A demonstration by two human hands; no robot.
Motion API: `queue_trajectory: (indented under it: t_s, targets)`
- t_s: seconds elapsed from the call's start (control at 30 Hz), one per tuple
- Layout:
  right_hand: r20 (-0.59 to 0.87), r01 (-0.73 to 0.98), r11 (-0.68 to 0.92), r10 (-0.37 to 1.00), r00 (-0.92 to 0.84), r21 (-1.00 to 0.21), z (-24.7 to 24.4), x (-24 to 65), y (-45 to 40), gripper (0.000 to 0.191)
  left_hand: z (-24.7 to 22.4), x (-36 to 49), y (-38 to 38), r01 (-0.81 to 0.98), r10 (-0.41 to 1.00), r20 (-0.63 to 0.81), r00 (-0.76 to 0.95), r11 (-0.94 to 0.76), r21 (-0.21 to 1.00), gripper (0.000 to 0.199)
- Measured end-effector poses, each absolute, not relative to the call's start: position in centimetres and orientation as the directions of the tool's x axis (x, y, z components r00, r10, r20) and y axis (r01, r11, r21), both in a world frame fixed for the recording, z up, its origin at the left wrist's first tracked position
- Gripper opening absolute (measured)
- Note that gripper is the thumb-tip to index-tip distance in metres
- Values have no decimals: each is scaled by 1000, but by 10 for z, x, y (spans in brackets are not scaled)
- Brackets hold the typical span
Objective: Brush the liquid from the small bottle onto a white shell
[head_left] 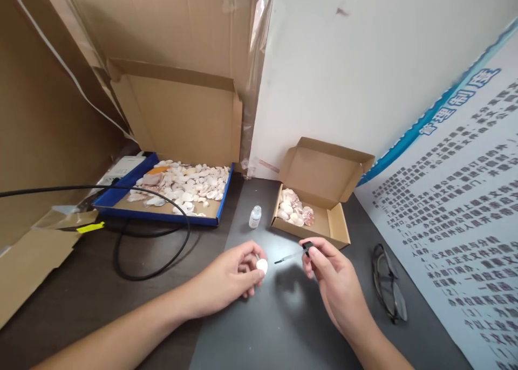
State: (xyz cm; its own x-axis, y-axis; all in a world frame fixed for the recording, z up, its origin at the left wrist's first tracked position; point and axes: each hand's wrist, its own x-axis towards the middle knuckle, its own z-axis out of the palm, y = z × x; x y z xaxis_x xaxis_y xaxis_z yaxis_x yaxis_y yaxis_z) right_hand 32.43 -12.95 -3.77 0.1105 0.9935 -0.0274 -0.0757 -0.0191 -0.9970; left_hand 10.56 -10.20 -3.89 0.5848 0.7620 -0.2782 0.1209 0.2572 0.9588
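Between the thumb and fingers of my left hand (237, 275) is a small white seashell (262, 266). My right hand (334, 273) pinches the black cap (308, 246) of a brush applicator, whose thin stem (290, 255) points left. The dark brush tip (278, 261) is a short way from the shell, apart from it. Beyond my hands a small clear bottle (254, 217) with a printed label stands upright without a cap. Behind my right hand is an open cardboard box (340, 224) with several shells (289, 207) in its left part.
At the back left, a blue-edged tray (157, 214) holds many shells (194, 181). A black cable (186, 235) loops over the table in front of it. Folded glasses (384, 283) lie at the right, beside a printed poster (457, 197). Cardboard (40, 262) sits at the left edge.
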Motion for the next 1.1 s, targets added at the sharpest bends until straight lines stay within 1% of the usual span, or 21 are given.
queue_trajectory:
  t_s: [0.17,0.27,0.3,0.37,0.4,0.47,0.53,0.57,0.63,0.73,0.8,0.9,0.97,1.1]
  targets:
    - [-2,-68,7,991,134,-998,-35,324,-130,38,-39,104,-104,158,769,-265,581,213,964,17]
    - [71,-40,80,980,188,-996,-24,324,-119,33,-38,102,-97,96,798,-236,554,221,971,5]
    - [97,-22,102,980,173,-995,-18,323,-113,32,-37,101,-94,59,809,-245,535,254,966,1]
    - [128,17,127,983,134,-992,-4,319,-98,33,-35,100,-85,-13,845,-267,463,308,951,8]
    - [145,46,140,982,123,-989,4,316,-90,32,-33,100,-80,-24,877,-253,408,287,958,9]
    - [177,118,164,978,112,-979,17,308,-76,31,-33,100,-73,45,934,-192,302,187,981,8]
    - [221,206,194,968,117,-959,25,301,-66,29,-34,102,-68,213,978,-68,198,24,977,10]
    - [243,236,212,963,112,-948,26,298,-63,28,-36,103,-67,312,986,-11,164,-41,949,15]
    - [279,278,246,957,85,-929,24,295,-61,28,-38,106,-64,487,987,59,152,-127,864,29]
    - [304,311,276,952,45,-909,16,294,-62,28,-40,111,-58,629,978,81,194,-187,754,40]
    - [312,333,283,949,35,-899,12,296,-63,28,-40,115,-54,673,972,83,219,-212,708,38]
    - [334,365,302,942,26,-881,9,299,-63,27,-39,117,-50,703,968,92,232,-232,672,21]
    - [347,375,315,938,19,-872,7,300,-63,26,-40,117,-49,706,967,99,233,-238,667,14]
    - [372,353,347,928,3,-869,2,300,-64,25,-42,113,-53,671,954,141,264,-286,684,12]
